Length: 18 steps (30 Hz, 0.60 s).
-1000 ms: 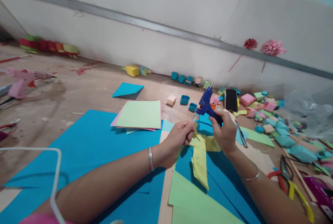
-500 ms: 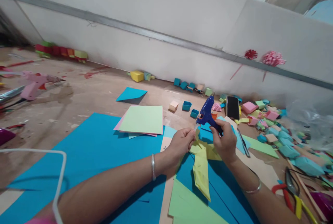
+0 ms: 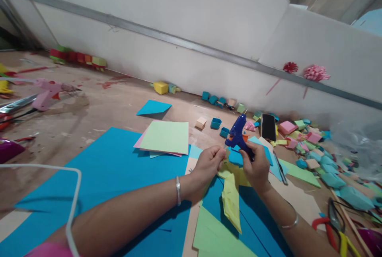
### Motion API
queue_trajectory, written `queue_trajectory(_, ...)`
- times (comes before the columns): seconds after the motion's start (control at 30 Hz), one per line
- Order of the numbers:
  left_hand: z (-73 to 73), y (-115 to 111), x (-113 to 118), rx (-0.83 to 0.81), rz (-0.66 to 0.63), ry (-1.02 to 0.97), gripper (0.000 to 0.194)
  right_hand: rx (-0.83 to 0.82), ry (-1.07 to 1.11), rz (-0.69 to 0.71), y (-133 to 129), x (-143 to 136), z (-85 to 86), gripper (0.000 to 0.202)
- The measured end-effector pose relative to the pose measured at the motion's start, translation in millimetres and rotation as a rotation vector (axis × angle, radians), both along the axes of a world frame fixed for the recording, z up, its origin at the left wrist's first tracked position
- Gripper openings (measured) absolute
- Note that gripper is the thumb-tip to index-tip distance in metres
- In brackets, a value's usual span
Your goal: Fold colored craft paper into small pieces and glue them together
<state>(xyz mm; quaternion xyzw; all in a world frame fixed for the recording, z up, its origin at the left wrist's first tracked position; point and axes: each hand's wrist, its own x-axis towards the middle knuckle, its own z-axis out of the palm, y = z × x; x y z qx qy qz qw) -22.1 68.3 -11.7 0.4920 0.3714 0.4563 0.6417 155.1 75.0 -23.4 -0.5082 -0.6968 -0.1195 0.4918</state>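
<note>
My right hand [image 3: 257, 166] is closed around the handle of a blue glue gun [image 3: 238, 129], whose nozzle points up and away from me. At the gun's rear end a short bit of pale glue stick [image 3: 225, 146] shows, and the fingertips of my left hand [image 3: 208, 164] are pinched on it. My left fingers partly hide the stick. Beneath both hands lies a crumpled yellow paper piece [image 3: 231, 203] with several strips, on blue paper sheets [image 3: 155, 205]. A light green sheet [image 3: 219, 233] lies nearer to me.
A stack of coloured paper squares [image 3: 165, 137] lies left of my hands. On the right are a phone [image 3: 268, 127], a cutter knife [image 3: 280, 168], pliers [image 3: 334, 219] and many small paper boxes [image 3: 328, 165]. A pink glue gun [image 3: 46, 93] rests far left. A white cable [image 3: 76, 193] crosses my left forearm.
The camera view has shifted slightly, so the scene sits a little to the right and lower. The blue glue gun has dipped slightly between my hands; both grips stay the same.
</note>
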Motion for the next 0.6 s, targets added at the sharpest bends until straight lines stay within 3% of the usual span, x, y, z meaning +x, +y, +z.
queue_trajectory(0.27,1.0,5,-3,0.118,0.024,0.081,0.038,-0.103,0.065,0.009,-4,-2,-1.7,0.021)
queue_trajectory(0.47,0.8,16,-10,0.297,0.186,0.239,0.035,-0.163,0.108,0.044,-4,-2,-0.2,0.02)
queue_trajectory(0.6,-0.1,20,-14,0.38,0.226,0.316,0.042,-0.183,0.113,0.064,-5,-2,1.2,0.02)
